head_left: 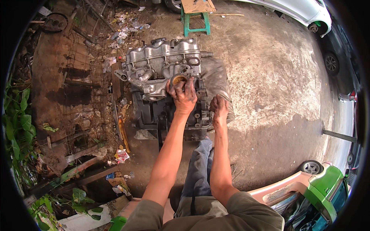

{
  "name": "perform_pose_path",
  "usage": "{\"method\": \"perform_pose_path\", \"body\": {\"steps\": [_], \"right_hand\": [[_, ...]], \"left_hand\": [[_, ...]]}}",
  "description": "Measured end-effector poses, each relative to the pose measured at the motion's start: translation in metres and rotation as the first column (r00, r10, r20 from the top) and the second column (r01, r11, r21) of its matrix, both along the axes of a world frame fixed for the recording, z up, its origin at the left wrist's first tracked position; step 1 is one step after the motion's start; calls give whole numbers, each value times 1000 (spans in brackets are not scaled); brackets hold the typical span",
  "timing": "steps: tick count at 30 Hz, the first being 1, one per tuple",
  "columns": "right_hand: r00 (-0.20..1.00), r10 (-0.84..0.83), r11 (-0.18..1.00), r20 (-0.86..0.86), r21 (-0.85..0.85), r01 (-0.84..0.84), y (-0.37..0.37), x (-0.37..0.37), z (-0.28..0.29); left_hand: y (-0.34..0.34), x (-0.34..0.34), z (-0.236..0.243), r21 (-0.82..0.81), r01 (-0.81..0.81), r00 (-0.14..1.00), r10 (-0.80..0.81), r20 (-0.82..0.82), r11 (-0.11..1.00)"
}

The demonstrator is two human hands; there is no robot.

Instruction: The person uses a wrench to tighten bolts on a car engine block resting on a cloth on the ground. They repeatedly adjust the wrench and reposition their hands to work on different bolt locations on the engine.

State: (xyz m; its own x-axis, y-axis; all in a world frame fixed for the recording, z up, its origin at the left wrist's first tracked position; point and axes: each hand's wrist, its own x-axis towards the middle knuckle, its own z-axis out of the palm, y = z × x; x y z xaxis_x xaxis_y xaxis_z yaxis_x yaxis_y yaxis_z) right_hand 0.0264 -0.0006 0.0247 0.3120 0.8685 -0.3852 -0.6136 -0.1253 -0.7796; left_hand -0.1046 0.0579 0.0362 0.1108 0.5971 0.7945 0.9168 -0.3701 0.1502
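A greasy engine (163,57) with a silver metal top and a dark lower block stands on the ground in front of me. My left hand (182,96) reaches onto its near side, fingers curled around the rim of a round metal intake opening (178,80) with a brownish inside. Along the engine's right side, my right hand (220,107) is closed with its knuckles up. Whatever it may hold is hidden by the fingers. Beside that hand lies a grey, crumpled sheet (214,75), partly tucked against the engine.
A green stool (196,25) with a board on top stands beyond the engine. Litter (123,30) and scrap metal (77,82) cover the left side. Parked cars line the right, one silver (296,11). A green and pink car body (323,188) stands at the lower right.
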Motion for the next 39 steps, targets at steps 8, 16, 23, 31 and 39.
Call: {"method": "perform_pose_path", "body": {"steps": [8,16,23,31,39], "right_hand": [[970,-70,936,233,353,-17,-73,-21,-6],[870,-358,838,337,527,141,-99,-30,-45],[927,-367,885,-76,278,373,-103,1,-26],[970,-112,992,-218,29,121,-40,37,8],[992,-28,961,-120,-275,-6,26,30,17]], "left_hand": [[1,1,6,-5,3,1000,-3,-19,1000],[1,-1,-1,-3,3,1000,-3,2,1000],[-1,1,1,-26,-2,1000,2,21,1000],[-7,-1,8,-120,36,999,-32,39,992],[-30,-2,42,-434,135,988,-89,124,891]]}}
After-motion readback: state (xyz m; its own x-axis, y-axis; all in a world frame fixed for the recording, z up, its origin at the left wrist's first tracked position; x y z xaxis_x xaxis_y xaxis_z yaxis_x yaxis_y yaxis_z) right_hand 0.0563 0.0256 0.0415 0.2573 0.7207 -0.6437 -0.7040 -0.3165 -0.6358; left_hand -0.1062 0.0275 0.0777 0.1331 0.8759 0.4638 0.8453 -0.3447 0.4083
